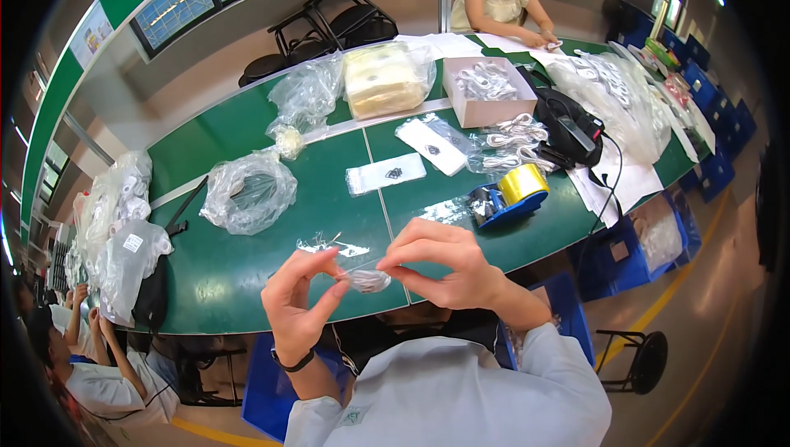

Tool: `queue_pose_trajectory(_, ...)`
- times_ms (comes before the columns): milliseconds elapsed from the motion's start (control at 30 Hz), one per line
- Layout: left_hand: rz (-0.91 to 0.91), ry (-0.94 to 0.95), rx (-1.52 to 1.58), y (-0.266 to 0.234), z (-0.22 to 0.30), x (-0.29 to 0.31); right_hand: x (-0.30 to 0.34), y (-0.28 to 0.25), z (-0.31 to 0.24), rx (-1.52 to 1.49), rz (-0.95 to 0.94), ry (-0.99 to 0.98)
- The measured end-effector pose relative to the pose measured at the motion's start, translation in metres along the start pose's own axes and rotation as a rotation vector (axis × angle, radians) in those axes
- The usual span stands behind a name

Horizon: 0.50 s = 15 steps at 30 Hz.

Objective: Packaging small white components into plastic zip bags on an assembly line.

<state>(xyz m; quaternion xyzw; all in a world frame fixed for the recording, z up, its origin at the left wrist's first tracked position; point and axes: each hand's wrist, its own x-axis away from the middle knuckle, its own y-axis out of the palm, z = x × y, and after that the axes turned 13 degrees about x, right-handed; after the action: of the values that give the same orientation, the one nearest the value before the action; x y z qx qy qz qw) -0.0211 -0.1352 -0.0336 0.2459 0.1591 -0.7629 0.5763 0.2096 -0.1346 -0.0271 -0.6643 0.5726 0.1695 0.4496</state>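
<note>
The small clear plastic pouch with a pale coiled item inside (366, 280) hangs in the air between the two hands, just above the near edge of the long green counter (239, 266). Its long axis runs roughly left to right, so each end points straight at one hand. The left hand (298, 303) pinches the left end between thumb and forefinger, the other fingers (284, 270) curled loosely above. The right hand (444, 262) reaches in from the other side and nips the right end with its fingertips (388, 268), wrist arched over. Both hands are thus closed on the pouch, about equally near it, with the pouch stretched lightly between them. Just beyond the pouch, on the counter, lies a scrap of crinkled clear film (329, 245). Farther from the pouch and to its right stands a blue tape dispenser with a yellow roll (510, 196); beyond the pouch lies a flat clear zip bag with a dark mark (385, 174), and to the pouch's far left sits a bunched clear plastic bag (247, 192).
</note>
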Motion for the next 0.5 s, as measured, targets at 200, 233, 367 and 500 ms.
queue_pose_trajectory(200, -0.042, -0.124, 0.242, 0.028, -0.012, -0.009, 0.004, 0.005, -0.001, -0.04, 0.05, 0.007)
queue_pose_trajectory(233, -0.037, -0.206, 0.291, 0.027, -0.023, -0.005, 0.006, 0.004, 0.0, 0.001, 0.053, -0.003)
queue_pose_trajectory(367, 0.092, -0.276, 0.423, 0.03, -0.049, 0.003, 0.015, -0.002, 0.01, 0.064, 0.081, 0.066)
queue_pose_trajectory(500, 0.173, -0.25, 0.475, 0.042, -0.056, 0.001, 0.021, -0.002, 0.016, 0.063, 0.144, 0.138)
